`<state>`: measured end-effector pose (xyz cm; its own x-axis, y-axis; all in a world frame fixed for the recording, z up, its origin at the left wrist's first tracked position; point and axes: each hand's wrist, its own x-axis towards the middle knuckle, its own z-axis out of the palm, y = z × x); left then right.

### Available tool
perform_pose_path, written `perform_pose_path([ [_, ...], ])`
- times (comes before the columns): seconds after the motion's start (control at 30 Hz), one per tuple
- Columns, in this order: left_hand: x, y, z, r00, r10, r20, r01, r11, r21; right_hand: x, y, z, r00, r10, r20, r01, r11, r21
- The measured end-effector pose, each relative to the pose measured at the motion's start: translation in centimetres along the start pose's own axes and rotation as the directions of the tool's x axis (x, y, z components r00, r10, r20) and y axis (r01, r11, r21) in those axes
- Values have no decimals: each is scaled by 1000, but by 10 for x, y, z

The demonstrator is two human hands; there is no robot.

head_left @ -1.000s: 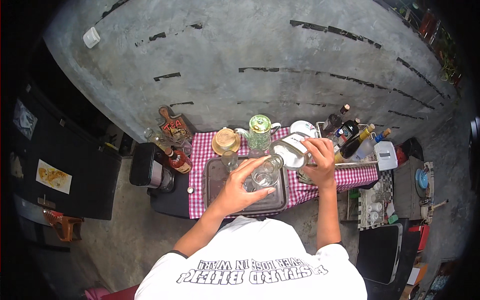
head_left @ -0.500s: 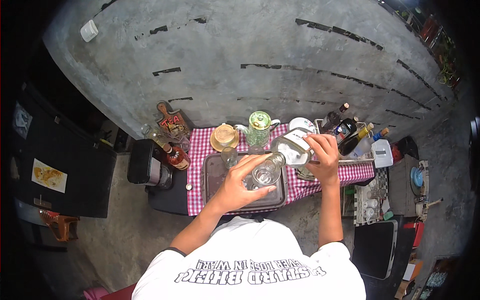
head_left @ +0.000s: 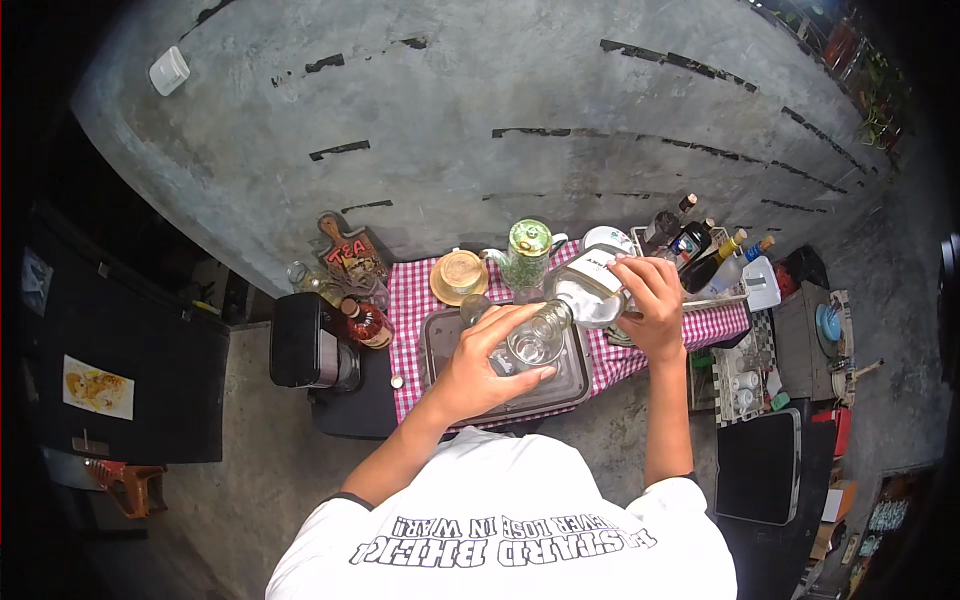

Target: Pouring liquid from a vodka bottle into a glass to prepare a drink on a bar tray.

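My left hand (head_left: 488, 365) is closed round a clear drinking glass (head_left: 537, 342), held over the dark tray (head_left: 520, 402). In my right hand (head_left: 655, 305) is a clear glass bottle (head_left: 588, 290) with a white label, tipped so that its neck points left at the glass's rim. Whether liquid is flowing between them is too small to tell. Another clear glass (head_left: 475, 309) stands on the tray, partly behind my left fingers. A small white cap (head_left: 397, 381) lies on the checked cloth left of the tray.
A red-and-white checked cloth (head_left: 408, 290) covers the table. At the back stand a green teapot (head_left: 529, 250) and a lidded cup on a saucer (head_left: 460, 275). Several bottles fill a rack (head_left: 722, 296) at right; an amber bottle (head_left: 367, 325) and a black machine (head_left: 300, 342) are at left.
The whole view has shifted slightly, so the table sits a little farther right. My hands keep their grip on the glass and the tipped bottle, with little change between them.
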<state>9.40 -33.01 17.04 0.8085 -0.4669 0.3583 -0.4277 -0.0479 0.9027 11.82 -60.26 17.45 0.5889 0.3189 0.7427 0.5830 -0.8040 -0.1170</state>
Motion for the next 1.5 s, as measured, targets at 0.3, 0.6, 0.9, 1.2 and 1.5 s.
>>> perform_pose_path([
  [0.3,-12,-1,-37,999,43,13,-43,999,10,17,-31,12,1000,-4,11,5,999,-50],
  [0.6,-20,-5,-62,997,66,27,-67,997,27,29,-55,22,1000,2,1,-2,998,-69],
  [0.9,-26,-9,-70,997,76,25,-76,997,18,31,-64,26,1000,1,-2,-1,996,-85],
  [1.2,-25,-8,-68,997,70,20,-70,997,12,34,-63,25,1000,-4,-15,2,996,-94],
  [1.5,-19,-9,-57,992,125,-11,-125,991,52,31,-51,20,999,-23,-26,21,994,-107],
])
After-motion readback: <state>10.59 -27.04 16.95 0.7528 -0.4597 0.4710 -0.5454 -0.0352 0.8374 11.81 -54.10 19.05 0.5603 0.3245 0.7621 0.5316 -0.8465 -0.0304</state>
